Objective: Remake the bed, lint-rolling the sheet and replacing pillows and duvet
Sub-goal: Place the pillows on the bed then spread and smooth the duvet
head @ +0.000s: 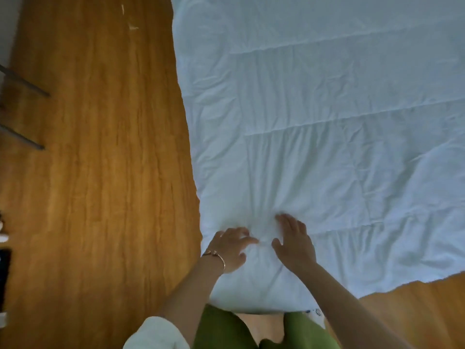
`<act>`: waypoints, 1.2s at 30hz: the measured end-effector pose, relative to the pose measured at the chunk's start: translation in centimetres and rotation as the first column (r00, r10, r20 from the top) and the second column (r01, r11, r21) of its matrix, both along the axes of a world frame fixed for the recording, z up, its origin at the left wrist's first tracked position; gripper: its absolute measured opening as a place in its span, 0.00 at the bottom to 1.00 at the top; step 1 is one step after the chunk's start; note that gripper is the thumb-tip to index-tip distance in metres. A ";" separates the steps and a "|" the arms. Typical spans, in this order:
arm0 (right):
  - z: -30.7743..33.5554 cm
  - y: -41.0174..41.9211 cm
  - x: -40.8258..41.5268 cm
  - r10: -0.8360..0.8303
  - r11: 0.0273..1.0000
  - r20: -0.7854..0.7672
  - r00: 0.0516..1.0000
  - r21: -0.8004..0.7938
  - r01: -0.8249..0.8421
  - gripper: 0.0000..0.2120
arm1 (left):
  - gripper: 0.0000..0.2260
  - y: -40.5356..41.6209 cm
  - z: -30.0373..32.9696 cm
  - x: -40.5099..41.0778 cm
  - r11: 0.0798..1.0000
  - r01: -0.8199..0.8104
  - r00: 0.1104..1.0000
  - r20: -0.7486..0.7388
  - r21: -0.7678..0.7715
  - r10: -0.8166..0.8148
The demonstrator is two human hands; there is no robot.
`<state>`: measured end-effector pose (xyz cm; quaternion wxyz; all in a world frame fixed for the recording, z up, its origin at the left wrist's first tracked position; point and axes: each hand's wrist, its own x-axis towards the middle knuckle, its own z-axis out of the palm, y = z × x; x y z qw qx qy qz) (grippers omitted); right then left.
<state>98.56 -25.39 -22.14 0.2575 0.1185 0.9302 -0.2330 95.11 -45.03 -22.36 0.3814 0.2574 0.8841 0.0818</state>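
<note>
Closest to my camera I see green trousers (221,328) and a rolled white sleeve (156,333) on the left arm. Beyond them the white duvet (327,122) is spread flat, quilted in wide bands and creased, its near corner right in front of me and its left edge running along the wooden floor (100,172). My left hand (230,248) rests on that near corner, fingers bent down into the cloth and gathering a small bunch of it; a thin bracelet (216,255) sits at the wrist. My right hand (294,240) lies just beside it, not touching, palm down with fingers straight and slightly spread, pressing the fabric flat. Wrinkles fan out from between the two hands. At the far left edge stand two dark metal legs (25,112); what they belong to I cannot tell
</note>
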 end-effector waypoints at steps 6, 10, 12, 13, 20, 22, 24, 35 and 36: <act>-1.0 -6.4 -2.8 -0.102 0.993 0.239 0.966 -0.040 0.115 0.37 | 0.37 -3.9 0.4 -2.9 0.997 0.011 0.988 0.153 -0.073 0.000; -1.0 -5.0 -4.0 -0.045 0.994 0.353 0.935 -0.077 0.077 0.36 | 0.40 -6.0 0.1 -6.7 0.957 0.244 0.969 -0.002 -0.158 -0.247; -1.1 -4.7 -4.4 -0.028 0.994 0.377 0.926 -0.090 0.066 0.35 | 0.38 -6.3 0.0 -9.0 0.945 0.309 0.940 -0.117 -0.109 -0.321; -1.3 -4.8 -4.4 -0.019 0.994 0.371 0.928 -0.092 0.057 0.35 | 0.37 -6.4 -0.3 -10.1 0.939 0.337 0.923 -0.175 -0.067 -0.344; -2.2 -5.8 -2.8 -0.106 0.990 0.272 0.956 -0.063 0.127 0.33 | 0.50 -7.4 -2.1 -15.7 0.699 0.684 0.654 -0.251 -0.209 -0.714; -2.1 -5.9 -3.2 -0.173 0.978 0.285 0.943 -0.060 0.198 0.33 | 0.54 -7.6 -2.8 -17.7 0.573 0.781 0.514 -0.266 -0.247 -0.815; -2.0 -6.1 -3.5 -0.242 0.966 0.290 0.926 -0.016 0.257 0.32 | 0.55 -7.9 -4.0 -20.3 0.434 0.866 0.354 -0.306 -0.251 -0.884; -4.0 -26.0 -8.7 -0.824 0.531 0.000 0.567 0.347 0.773 0.52 | 0.49 -8.0 -6.2 -27.7 0.127 0.947 -0.026 -0.465 -0.294 -0.885; -4.2 -27.9 -9.2 -0.807 0.559 0.020 0.590 0.346 0.753 0.56 | 0.48 -8.0 -6.4 -27.5 0.150 0.949 0.001 -0.474 -0.277 -0.880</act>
